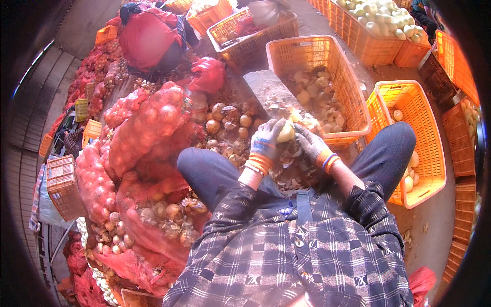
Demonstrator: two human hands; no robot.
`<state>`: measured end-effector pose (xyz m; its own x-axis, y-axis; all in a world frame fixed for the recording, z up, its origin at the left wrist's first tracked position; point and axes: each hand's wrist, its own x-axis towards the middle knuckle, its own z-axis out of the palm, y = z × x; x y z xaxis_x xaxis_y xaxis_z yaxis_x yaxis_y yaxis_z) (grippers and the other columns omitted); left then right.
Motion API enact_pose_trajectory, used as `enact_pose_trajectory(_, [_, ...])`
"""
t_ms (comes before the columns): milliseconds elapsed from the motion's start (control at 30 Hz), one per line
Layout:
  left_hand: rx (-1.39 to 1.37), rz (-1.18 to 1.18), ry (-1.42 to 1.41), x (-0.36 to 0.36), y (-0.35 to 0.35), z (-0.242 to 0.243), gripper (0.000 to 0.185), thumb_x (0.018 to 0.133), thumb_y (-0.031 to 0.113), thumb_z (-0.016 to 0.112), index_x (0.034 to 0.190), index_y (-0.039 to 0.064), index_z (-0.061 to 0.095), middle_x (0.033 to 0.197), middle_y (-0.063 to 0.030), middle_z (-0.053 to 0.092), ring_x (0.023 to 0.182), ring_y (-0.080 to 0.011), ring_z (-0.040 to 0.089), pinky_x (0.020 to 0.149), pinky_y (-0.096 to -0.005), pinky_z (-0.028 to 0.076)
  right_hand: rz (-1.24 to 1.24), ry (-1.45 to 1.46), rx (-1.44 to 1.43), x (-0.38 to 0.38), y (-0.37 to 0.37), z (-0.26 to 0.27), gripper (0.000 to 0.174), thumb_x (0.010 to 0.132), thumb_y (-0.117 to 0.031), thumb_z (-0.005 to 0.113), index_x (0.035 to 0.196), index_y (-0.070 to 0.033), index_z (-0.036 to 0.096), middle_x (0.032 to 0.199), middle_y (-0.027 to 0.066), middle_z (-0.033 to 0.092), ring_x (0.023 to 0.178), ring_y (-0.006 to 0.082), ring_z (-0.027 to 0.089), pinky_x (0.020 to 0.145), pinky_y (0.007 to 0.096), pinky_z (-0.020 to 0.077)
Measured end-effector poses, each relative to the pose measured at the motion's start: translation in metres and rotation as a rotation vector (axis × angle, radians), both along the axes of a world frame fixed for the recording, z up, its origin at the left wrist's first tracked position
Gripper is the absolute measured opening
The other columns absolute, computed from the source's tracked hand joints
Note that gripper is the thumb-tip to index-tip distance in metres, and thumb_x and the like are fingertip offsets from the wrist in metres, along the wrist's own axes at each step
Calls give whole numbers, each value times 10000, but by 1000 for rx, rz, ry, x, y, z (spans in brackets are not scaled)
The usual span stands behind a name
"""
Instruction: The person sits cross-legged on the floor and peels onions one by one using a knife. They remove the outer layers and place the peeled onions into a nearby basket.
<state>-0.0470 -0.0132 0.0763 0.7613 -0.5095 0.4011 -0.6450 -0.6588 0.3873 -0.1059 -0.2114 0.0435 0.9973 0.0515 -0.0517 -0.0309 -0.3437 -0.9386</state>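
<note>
A pale peeled onion [286, 133] is in the grip of my gloved left hand [265, 141], above the space between my knees. My right hand [312, 145], also gloved, has its fingers close against the onion's right side; whether it holds a small tool or a piece of skin cannot be made out. Just beyond the fingers, loose onion skins [307, 119] lie at the near end of a grey board [270, 90]. That board slants along the left side of an orange plastic crate [351, 88] with onions and skins inside. Unpeeled onions [230, 119] lie on the ground past my left hand.
At my right knee stands a yellow-orange crate [425, 153] with a few peeled onions. Red mesh sacks of onions [147, 126] pile up on the left. A crate heaped with peeled onions [378, 19] is at the upper right. Another person [151, 38] bends over at the upper left.
</note>
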Motion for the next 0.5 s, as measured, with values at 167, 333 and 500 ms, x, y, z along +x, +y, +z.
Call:
enact_pose_trajectory(167, [-517,-113,307,11,-2,-12,650,768,96,870,1348,43,581,1312,-114,653,1209,-236,622,1055,-349,495,-45,14,118,-3,0,19,462,1054,-274,530,1476,-86,517,1454,201,559,1395,316,496,1153,367,370])
enact_pose_trajectory(333, [-672,-153,393,21,-15,-31,664,753,59,884,1341,29,576,1305,-84,647,1193,-179,613,1040,-328,509,-117,53,142,2,-15,25,452,1050,-218,541,1477,-74,510,1515,188,497,1384,324,504,1152,378,371])
enact_pose_trajectory(500, [-790,-232,484,31,-11,-45,684,723,52,906,1323,31,577,1316,-77,639,1196,-180,607,1043,-341,510,-130,70,198,7,-17,16,477,1049,-219,538,1500,-78,475,1531,185,480,1301,348,577,1088,391,436])
